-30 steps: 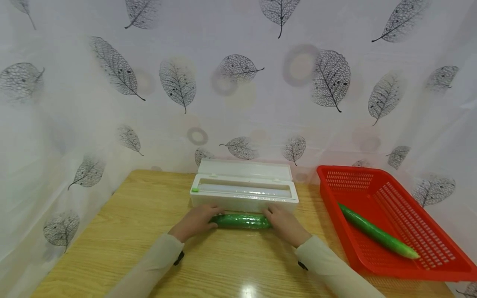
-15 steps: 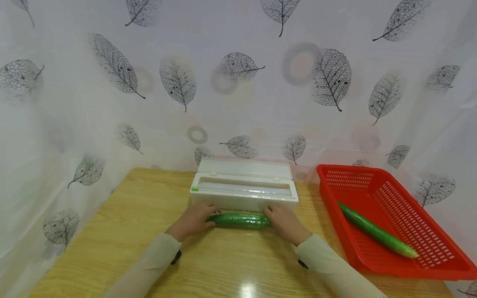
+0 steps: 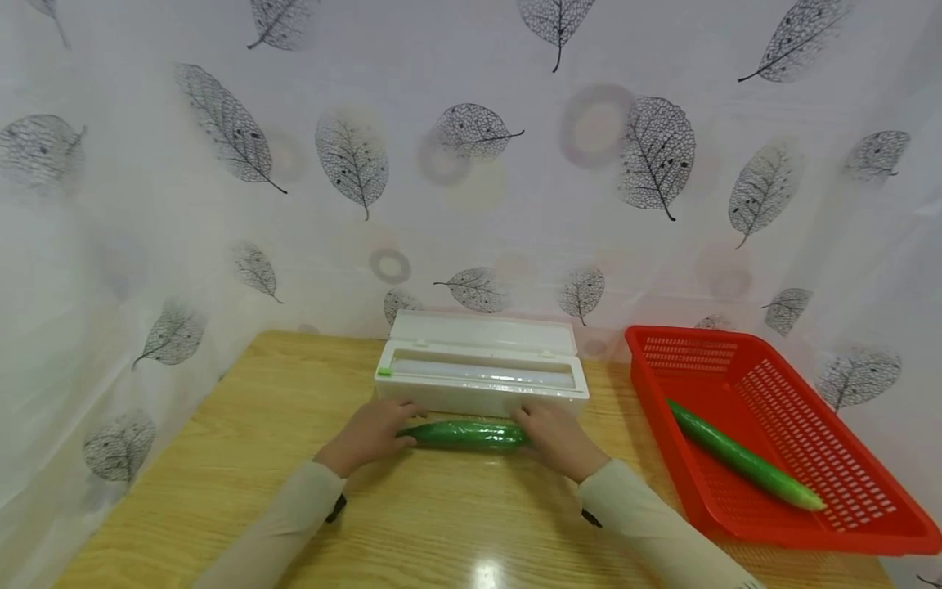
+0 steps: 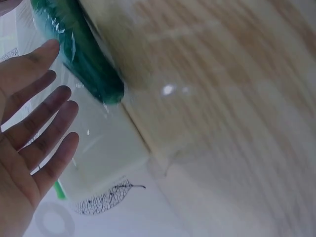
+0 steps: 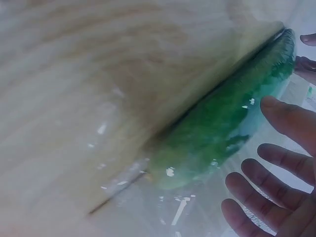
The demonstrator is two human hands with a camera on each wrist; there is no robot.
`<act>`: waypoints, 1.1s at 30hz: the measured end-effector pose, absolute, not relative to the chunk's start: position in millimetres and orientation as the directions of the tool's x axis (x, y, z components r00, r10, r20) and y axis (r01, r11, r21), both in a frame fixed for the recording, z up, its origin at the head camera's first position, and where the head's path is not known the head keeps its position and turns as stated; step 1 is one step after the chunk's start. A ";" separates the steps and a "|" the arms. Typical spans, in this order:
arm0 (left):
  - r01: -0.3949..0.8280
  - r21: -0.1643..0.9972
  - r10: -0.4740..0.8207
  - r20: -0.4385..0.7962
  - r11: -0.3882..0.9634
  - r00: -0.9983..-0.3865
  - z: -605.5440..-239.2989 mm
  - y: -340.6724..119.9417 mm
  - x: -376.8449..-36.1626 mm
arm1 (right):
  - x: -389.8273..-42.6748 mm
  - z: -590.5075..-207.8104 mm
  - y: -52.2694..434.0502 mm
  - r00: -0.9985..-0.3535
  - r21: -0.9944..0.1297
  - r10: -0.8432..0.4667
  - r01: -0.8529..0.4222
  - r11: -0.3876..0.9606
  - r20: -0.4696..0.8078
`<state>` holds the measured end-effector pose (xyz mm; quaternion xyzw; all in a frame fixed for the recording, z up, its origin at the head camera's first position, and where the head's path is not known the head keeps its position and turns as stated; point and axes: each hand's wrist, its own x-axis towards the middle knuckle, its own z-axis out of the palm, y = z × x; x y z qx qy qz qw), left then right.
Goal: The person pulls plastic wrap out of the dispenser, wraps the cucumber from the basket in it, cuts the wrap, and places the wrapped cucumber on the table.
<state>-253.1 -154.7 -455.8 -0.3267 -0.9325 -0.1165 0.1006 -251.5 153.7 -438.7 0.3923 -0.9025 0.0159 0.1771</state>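
Two flat hands, left hand [image 3: 365, 431] and right hand [image 3: 553, 436], fingers straight, touching ends of film-wrapped cucumber [image 3: 465, 434] at lower centre, below cling-film dispenser [image 3: 482, 377].

A light wooden table [image 3: 243, 458] carried everything. On it, toward the back, sat a white cling-film dispenser box [image 3: 482, 380] with its lid open, and just in front of that lay a film-wrapped cucumber [image 3: 465, 434], seemingly very close to the box, though the blurred wrist views could not confirm contact. At the right side rested a red plastic basket [image 3: 846, 458], well apart from the cucumber.
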 end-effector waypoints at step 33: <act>0.604 0.130 0.508 0.418 0.786 -0.753 -423.3 -193.8 -313.4 | -312.1 -395.9 -5.7 -0.438 0.292 -0.829 -0.790 0.539 0.347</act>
